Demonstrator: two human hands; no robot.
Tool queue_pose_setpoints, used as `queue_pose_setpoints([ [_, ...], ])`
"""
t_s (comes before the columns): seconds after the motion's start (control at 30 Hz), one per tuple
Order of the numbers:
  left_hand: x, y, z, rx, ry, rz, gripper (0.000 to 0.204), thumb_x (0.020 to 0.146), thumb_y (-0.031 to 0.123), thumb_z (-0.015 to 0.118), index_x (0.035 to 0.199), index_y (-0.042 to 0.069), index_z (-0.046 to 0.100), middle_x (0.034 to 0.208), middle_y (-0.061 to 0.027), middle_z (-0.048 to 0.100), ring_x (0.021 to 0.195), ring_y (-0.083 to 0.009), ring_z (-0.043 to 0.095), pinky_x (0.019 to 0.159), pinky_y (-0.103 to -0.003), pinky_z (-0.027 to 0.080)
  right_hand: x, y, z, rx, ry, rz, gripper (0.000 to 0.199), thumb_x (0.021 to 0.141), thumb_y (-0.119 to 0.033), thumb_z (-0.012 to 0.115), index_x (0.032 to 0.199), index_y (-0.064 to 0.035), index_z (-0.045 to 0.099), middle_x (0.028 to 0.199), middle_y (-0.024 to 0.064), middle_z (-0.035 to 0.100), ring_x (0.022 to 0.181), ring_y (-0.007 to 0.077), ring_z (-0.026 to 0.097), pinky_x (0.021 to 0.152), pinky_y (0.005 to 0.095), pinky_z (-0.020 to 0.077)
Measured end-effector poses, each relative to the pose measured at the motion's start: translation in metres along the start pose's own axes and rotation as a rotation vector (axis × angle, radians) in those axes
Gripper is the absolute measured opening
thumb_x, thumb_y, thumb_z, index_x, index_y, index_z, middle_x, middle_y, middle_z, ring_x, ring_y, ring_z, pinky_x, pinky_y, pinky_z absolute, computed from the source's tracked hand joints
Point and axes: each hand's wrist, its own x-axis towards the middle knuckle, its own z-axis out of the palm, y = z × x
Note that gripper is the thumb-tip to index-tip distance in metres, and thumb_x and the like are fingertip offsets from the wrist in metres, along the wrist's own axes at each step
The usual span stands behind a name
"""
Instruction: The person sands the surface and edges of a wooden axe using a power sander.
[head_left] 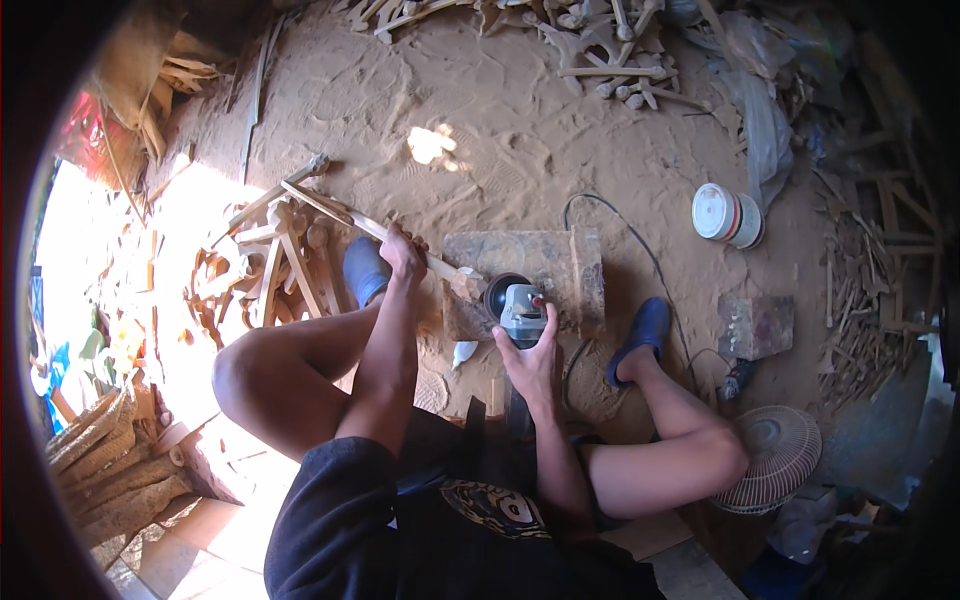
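1. Nearest the camera sits the person's dark shirt with a round printed patch, bare knees spread to either side above the sawdust-covered floor.
2. Right hand is wrapped shut around the body of a grey handheld angle grinder with a black disc; that grip lies just behind the tool's head.
3. Left hand is closed around a long pale carved wooden stick, gripping it near the middle; the stick's near end reaches to the grinder's disc and seems to touch it.
4. Both meet over a flat brown wooden block lying on the floor between two blue shoes.
5. A pile of similar pale wooden pieces lies just left of the left hand.
6. A white round lidded tub with a coloured band lies on its side well to the right; its contents are hidden.
7. A white fan grille sits beside the right knee.
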Motion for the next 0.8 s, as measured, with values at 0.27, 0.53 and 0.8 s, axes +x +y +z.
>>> queue_pose_setpoints([
  [0.27, -0.034, 0.014, 0.03, 0.077, -0.067, 0.182, 0.015, 0.094, 0.014, 0.059, 0.087, 0.009, 0.047, 0.059, -0.0003, 0.043, 0.041, -0.0153, 0.043, 0.038, -0.035, 0.04, 0.005, -0.009, -0.016, -0.001, 0.082, -0.027, 0.099, 0.084, -0.036, 0.09, 0.156, 0.0028, 0.035, 0.131, 0.0297, 0.066, 0.117, 0.0397, 0.069, 0.099, 0.0478, 0.0545],
  [0.53, -0.064, 0.019, 0.044, 0.149, -0.237, 0.393, 0.014, 0.096, 0.012, 0.056, 0.086, 0.008, 0.046, 0.057, 0.0009, 0.043, 0.039, -0.0126, 0.042, 0.036, -0.033, 0.038, 0.007, -0.002, 0.001, -0.011, 0.01, -0.051, 0.1, 0.082, -0.037, 0.092, 0.156, 0.0015, 0.036, 0.13, 0.0302, 0.066, 0.118, 0.0399, 0.069, 0.1, 0.0479, 0.0547],
  [0.8, -0.065, 0.02, 0.043, 0.203, -0.232, 0.456, 0.017, 0.096, 0.013, 0.056, 0.085, 0.007, 0.045, 0.059, 0.0009, 0.045, 0.042, -0.0123, 0.045, 0.039, -0.033, 0.038, 0.004, -0.003, 0.006, -0.043, -0.081, 0.043, 0.106, 0.084, -0.037, 0.091, 0.161, 0.0013, 0.03, 0.141, 0.0325, 0.06, 0.128, 0.0424, 0.064, 0.107, 0.0495, 0.0509],
])
